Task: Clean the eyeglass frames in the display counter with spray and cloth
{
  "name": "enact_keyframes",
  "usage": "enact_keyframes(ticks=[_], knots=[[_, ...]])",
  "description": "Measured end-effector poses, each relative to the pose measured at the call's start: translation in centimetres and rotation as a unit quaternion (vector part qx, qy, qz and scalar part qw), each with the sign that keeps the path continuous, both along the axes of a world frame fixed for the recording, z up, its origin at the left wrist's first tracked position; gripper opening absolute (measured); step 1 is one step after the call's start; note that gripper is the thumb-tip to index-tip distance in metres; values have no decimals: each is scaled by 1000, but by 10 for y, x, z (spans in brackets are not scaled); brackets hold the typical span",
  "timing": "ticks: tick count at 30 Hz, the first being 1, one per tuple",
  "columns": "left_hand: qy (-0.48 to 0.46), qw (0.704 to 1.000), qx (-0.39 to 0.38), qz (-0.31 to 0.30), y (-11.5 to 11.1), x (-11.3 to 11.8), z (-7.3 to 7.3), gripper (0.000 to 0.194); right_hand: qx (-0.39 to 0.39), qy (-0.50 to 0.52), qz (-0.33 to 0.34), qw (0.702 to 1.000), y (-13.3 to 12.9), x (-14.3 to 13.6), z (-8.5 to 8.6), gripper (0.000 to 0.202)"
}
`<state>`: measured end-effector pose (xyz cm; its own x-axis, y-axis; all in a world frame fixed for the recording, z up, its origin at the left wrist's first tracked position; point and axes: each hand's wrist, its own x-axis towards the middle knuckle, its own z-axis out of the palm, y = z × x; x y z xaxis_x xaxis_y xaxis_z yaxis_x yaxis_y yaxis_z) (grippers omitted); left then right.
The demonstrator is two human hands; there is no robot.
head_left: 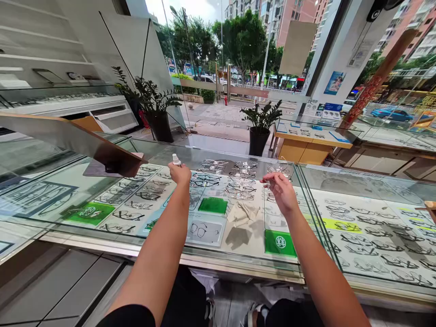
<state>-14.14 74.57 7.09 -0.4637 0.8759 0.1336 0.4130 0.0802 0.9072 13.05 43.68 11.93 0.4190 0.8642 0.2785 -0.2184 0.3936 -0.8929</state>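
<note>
Left grip mostly hides white-topped bottle, contents of right grip unclear.

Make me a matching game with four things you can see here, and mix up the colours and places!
Things:
1. White-topped bottle
2. Crumpled cloth
3. Mat with a round logo
4. Plant pots

Colours and places:
A. Green
B. Black, standing on the floor
C. In the left hand
D. Beige, between the two arms

Right pairs: 1-C, 2-D, 3-A, 4-B
</note>
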Motion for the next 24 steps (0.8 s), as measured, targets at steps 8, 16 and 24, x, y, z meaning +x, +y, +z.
enact_keyframes(ticks=[8, 16, 24], knots=[[63, 972, 202, 102, -30, 17, 35, 66, 7, -10, 1, 1000, 1, 3, -2, 22], [153, 732, 196, -634, -155, 71, 89, 15, 20, -8, -9, 1000, -1, 7, 3, 19], [422, 511, 134, -736, -198, 91, 55, 26, 17, -23, -19, 999, 2, 9, 3, 21]])
